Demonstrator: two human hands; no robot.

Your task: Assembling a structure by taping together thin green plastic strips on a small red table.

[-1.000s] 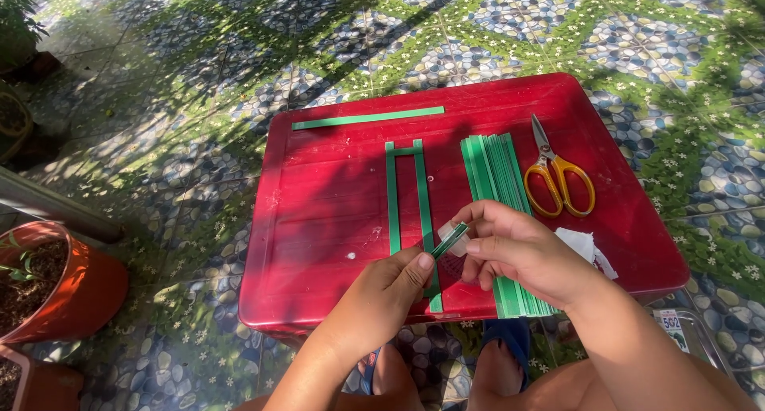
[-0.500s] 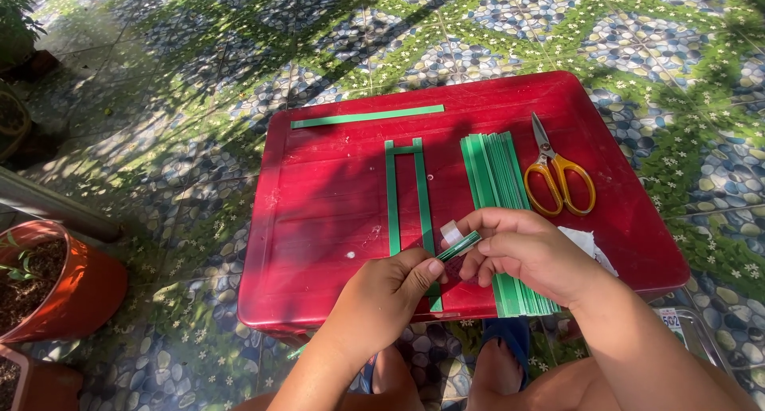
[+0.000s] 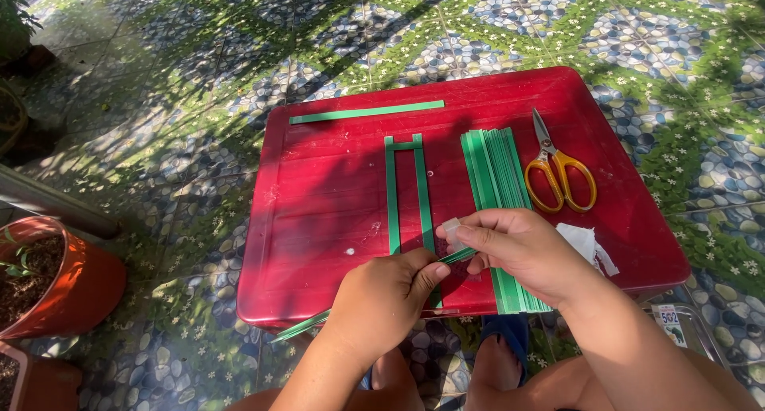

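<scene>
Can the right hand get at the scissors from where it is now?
Probably yes. The scissors lie in the open on the red tray, just beyond the right hand, with only the stack of green strips beside them. The hand holds a small clear piece, though.

1. The right hand [image 3: 522,251] now holds a small clear piece [image 3: 452,231] at its fingertips, absent a second ago.
2. The left hand [image 3: 382,299] sits slightly lower in the frame, thumb pressing the green strip [image 3: 458,255].

Left hand [image 3: 382,299] pinches green strip [image 3: 458,256]; right hand [image 3: 522,251] holds small clear piece [image 3: 452,230].
</scene>
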